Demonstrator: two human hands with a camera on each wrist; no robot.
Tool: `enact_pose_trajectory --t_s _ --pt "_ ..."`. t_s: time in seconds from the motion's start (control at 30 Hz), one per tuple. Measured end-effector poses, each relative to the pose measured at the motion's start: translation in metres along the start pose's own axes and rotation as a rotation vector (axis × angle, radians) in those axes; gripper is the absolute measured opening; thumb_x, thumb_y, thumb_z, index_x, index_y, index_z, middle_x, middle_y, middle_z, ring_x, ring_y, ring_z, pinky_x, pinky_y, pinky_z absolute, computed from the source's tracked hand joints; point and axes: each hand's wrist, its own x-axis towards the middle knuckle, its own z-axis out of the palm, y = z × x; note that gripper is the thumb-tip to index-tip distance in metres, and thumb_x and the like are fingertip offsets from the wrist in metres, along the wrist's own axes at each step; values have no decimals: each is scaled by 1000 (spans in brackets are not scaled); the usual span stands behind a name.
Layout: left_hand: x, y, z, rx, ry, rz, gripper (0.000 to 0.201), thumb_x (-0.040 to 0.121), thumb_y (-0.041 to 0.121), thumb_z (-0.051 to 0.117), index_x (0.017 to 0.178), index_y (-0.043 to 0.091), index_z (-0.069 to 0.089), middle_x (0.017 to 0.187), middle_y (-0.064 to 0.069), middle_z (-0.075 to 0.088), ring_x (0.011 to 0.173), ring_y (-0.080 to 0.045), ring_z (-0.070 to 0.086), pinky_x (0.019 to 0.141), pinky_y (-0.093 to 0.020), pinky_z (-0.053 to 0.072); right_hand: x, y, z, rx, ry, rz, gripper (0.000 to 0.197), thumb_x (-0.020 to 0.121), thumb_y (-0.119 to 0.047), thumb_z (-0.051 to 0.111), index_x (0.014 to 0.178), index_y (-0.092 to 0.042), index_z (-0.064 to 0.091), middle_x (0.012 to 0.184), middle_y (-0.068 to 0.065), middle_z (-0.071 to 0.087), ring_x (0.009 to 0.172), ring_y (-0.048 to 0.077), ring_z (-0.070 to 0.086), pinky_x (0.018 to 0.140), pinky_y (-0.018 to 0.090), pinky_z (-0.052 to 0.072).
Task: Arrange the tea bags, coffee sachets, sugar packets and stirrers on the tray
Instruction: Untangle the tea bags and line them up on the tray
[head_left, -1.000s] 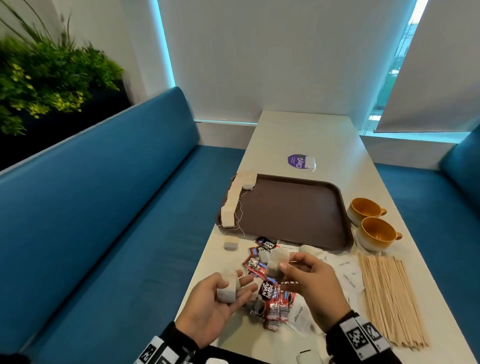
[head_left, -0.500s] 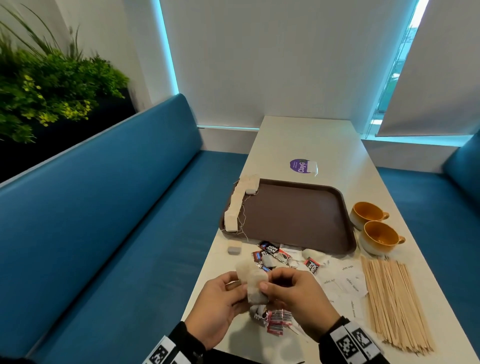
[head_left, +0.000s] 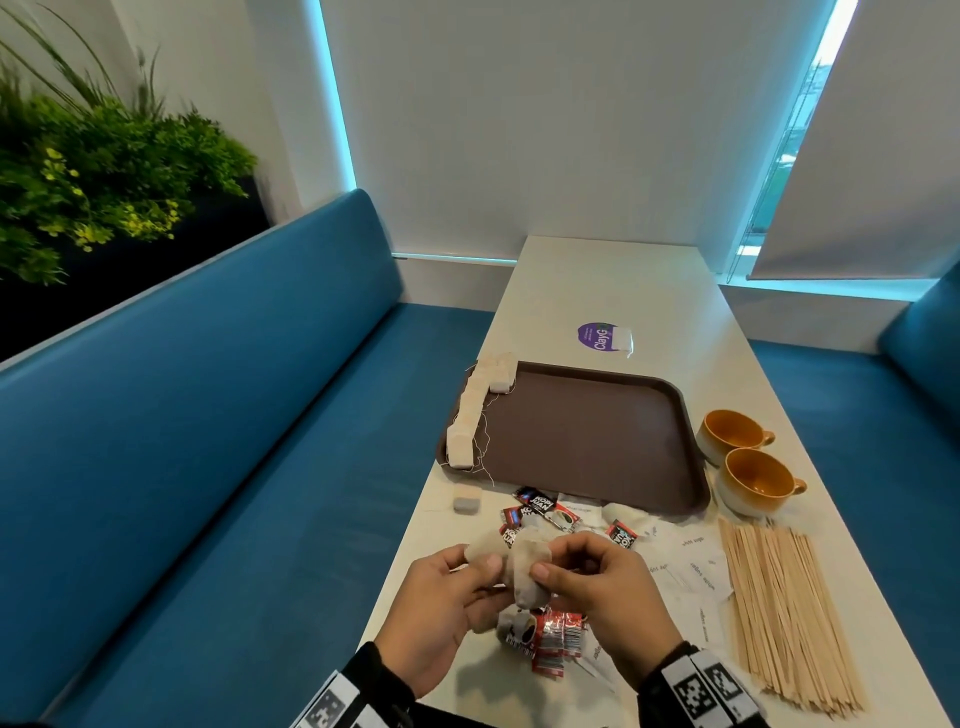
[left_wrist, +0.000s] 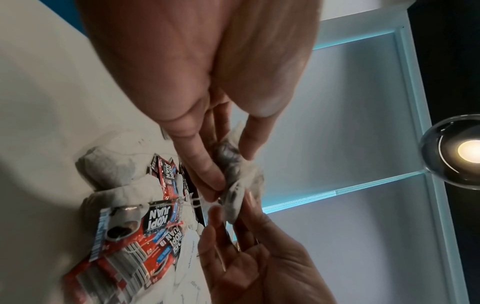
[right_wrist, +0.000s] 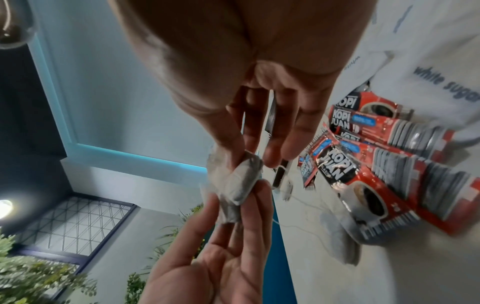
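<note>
Both hands meet just above the near edge of the tabletop (head_left: 597, 291), each pinching tea bags. Left hand (head_left: 441, 618) has thumb & fingers curled on one bag (head_left: 480, 553); right hand (head_left: 602, 603) pinches a second bag (head_left: 527, 571) btwn thumb & forefinger. The two bags touch each other in the gap btwn the hands. From the wrist views the fingertips of both hands close on the same crumpled clump, so whether the bags are being passed, untangled or stacked, can't tell.

Key relation: tray (head_left: 587, 441) lies straight ahead of the hands, beyond the loose pile. Its long axis runs left-right across the tabletop. A row of tea bags (head_left: 475, 410) already lines its left rim, running front to back, w/ strings trailing onto the tray floor. That row sits ahead & slightly left, so the left hand looks nearer to it; judgement: the next bag goes at the near end of the row, by a short forward reach.

Not yet on the tray: coffee sachets (head_left: 545, 636) right under the hands, more sachets (head_left: 540, 506) near the tray's front rim, white sugar packets (head_left: 691, 566) to the right, stirrers (head_left: 779, 608) in a bundle at far right, lying front to back. One stray bag (head_left: 466, 501) sits on the tabletop just before the tray's left corner. Two orange cups (head_left: 748, 478) stand right of the tray.

Risk: strings may snag when the bags part.
</note>
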Motion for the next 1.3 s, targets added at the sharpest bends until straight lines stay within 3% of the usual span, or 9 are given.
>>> enact_pose_trajectory --t_s 0.23,0.43,0.5,0.57,0.67,0.87,1.0,1.13,1.3 --pt "13 -3 -13 135 190 129 25 95 3 65 75 -13 67 78 -15 72 82 -24 72 92 -41 57 1 -9 -5 197 -99 69 41 72 12 78 110 0 71 88 24 72 84 39 74 71 42 63" --pt "14 -5 -14 325 190 244 21 91 -3 69 89 12 83 94 -14 79 89 -26 76 89 -40 59 -3 -8 8 129 -244 128 15 78 15 73 93 15 72 89 29 72 78 37 73 66 38 62" --pt "11 -5 -9 334 151 225 22 91 -3 69 93 13 83 97 -13 80 94 -29 76 87 -40 60 -1 -4 12 31 -222 108 10 81 12 74 91 10 74 87 24 74 76 33 73 65 37 60" --pt "9 -6 -5 323 143 201 20 91 0 70 93 14 83 97 -12 80 92 -28 76 85 -42 61 1 0 14 -38 -192 96 9 83 7 76 91 3 76 89 24 76 81 39 74 73 47 62" --pt "9 -7 -2 283 137 167 15 95 10 68 95 13 83 98 -16 79 89 -29 73 91 -55 59 3 3 14 -37 -109 97 9 80 9 77 87 3 76 88 27 75 81 43 74 76 50 62" --pt "13 -6 -5 210 84 102 15 94 13 68 98 3 79 101 -24 76 93 -37 74 92 -53 58 7 7 12 -65 -35 114 36 72 10 84 103 1 69 85 27 74 82 47 73 82 62 59" --pt "18 -9 -12 339 40 125 27 85 4 78 112 6 73 100 -15 79 95 -33 76 89 -48 60 9 4 13 -148 -25 80 38 70 8 86 101 -4 67 79 21 75 73 38 74 76 53 62" --pt "24 -11 -15 326 63 129 27 87 -2 75 113 4 71 99 -16 79 94 -33 77 87 -48 60 11 3 12 -153 -42 72 37 69 11 86 99 -3 68 74 17 74 61 20 68 58 29 54" --pt "28 -11 -18 165 101 117 22 90 -5 68 112 -4 67 98 -24 77 89 -38 76 79 -42 62 17 9 10 -207 4 15 38 64 10 89 93 -10 74 87 11 74 74 17 70 62 29 59"
